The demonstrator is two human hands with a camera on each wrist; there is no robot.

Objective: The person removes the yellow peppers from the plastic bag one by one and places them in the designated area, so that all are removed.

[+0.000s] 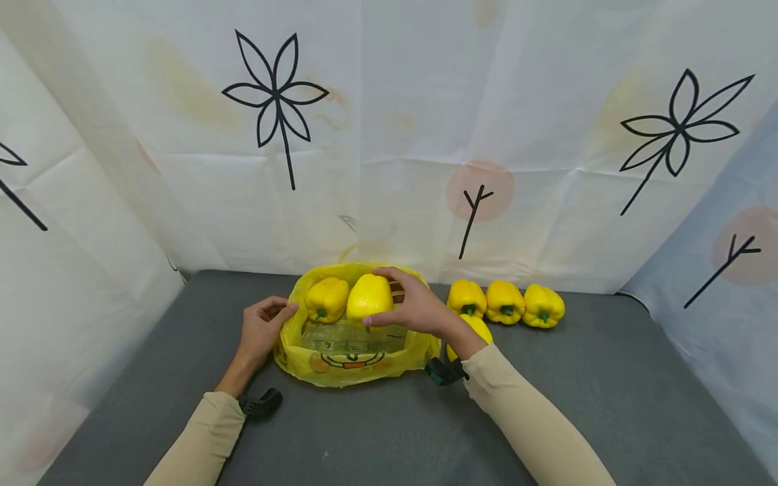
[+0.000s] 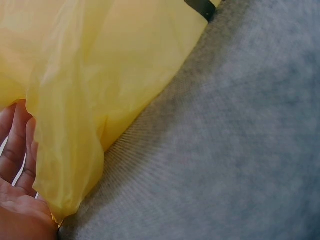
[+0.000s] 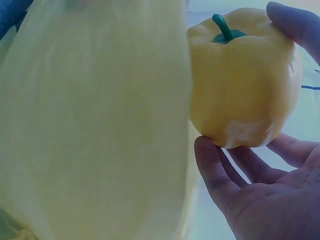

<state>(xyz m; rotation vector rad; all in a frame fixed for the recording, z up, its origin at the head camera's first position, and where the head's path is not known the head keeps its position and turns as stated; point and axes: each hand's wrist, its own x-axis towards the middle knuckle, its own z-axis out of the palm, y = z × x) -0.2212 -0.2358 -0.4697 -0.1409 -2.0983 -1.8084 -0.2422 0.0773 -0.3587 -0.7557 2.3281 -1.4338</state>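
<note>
A yellow plastic bag (image 1: 389,371) stands with its mouth spread wide, printed on the front. My left hand (image 1: 260,332) grips its left rim between thumb and fingers; in the left wrist view the yellow film hides part of that hand (image 2: 20,165). Over the bag's mouth, my right hand (image 1: 419,305) holds a yellow bell pepper (image 1: 369,298), thumb on one side and fingers on the other. The green stem of the held bell pepper (image 3: 245,85) shows in the right wrist view. Left of it, another yellow bell pepper (image 1: 327,300) lies inside the bag.
Right of the bag, three yellow bell peppers (image 1: 504,302) sit in a row near the back of the dark grey table (image 1: 340,439). One more pepper (image 1: 477,328) is in front of them, partly hidden by my right wrist. A patterned white curtain (image 1: 389,135) hangs behind.
</note>
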